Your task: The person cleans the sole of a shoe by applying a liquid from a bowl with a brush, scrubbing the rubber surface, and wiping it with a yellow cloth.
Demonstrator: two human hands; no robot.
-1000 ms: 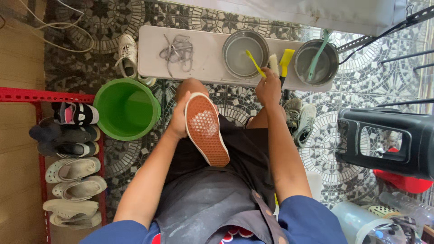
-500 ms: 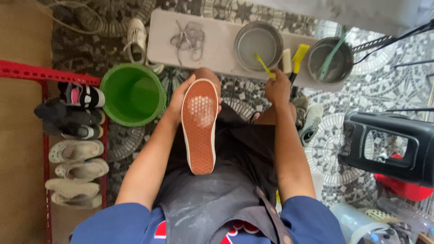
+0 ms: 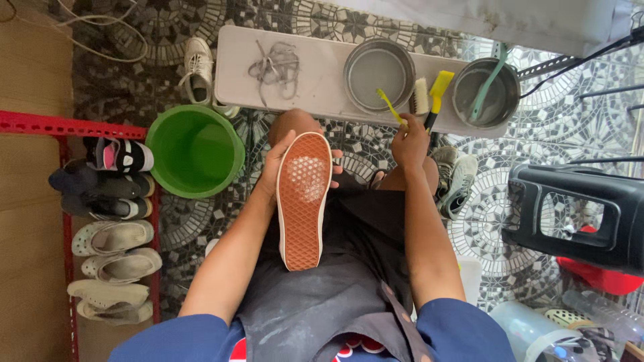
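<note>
Two hands share the work: the left hand (image 3: 278, 164) grips a white canvas shoe (image 3: 303, 198) sole-up over the lap, exposing its orange tread, while the right hand (image 3: 410, 142), at three o'clock, pinches a yellow plastic toothbrush (image 3: 389, 106).

We're looking at a home shoe-cleaning corner: mosaic tile floor (image 3: 282, 20), red shoe rack (image 3: 67, 127) loaded with pairs, green bucket (image 3: 194, 151), low bench (image 3: 315, 87) with two metal basins (image 3: 379, 74), brushes (image 3: 420, 97) and pulled laces (image 3: 274, 67).
</note>
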